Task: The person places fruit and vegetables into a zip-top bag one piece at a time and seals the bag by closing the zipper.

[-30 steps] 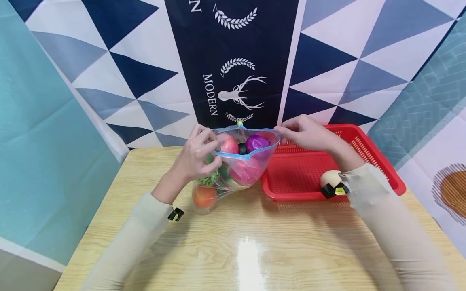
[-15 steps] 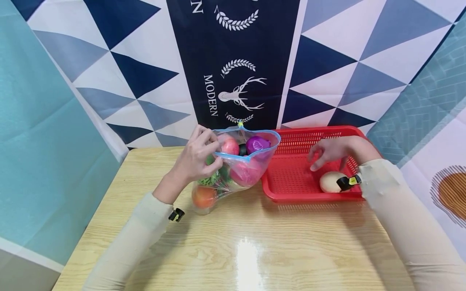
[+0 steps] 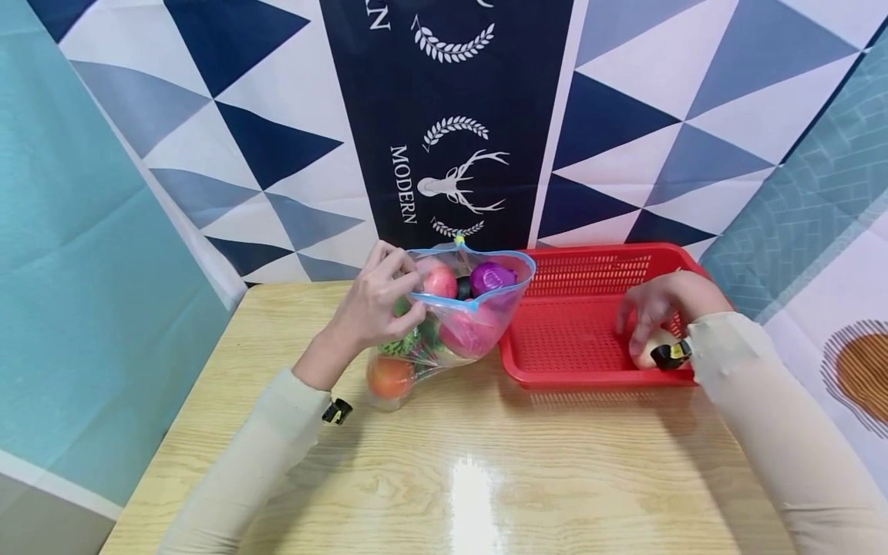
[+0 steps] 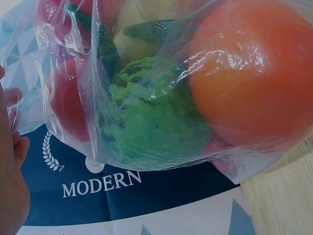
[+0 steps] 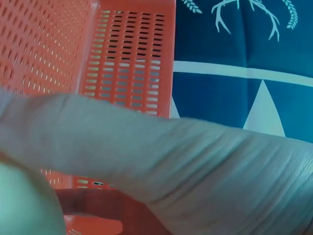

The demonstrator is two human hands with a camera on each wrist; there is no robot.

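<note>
In the head view my left hand pinches the blue-edged rim of a clear zip bag, whose mouth stands wide. Through the plastic I see an orange fruit, a purple round item, pink rounded items and a green patterned item. The left wrist view shows the orange fruit and green item up close. My right hand is down in the red basket, fingers curled over a pale cream rounded item. Its kind is unclear; the hand partly covers it.
The basket's slotted walls rise around the right hand, and its left end lies close against the bag. Both stand on a light wooden table, in front of a patterned cloth backdrop.
My right hand has left the bag's rim, moved right into the red basket and come down on the pale item. The left hand stays at the bag's rim.
</note>
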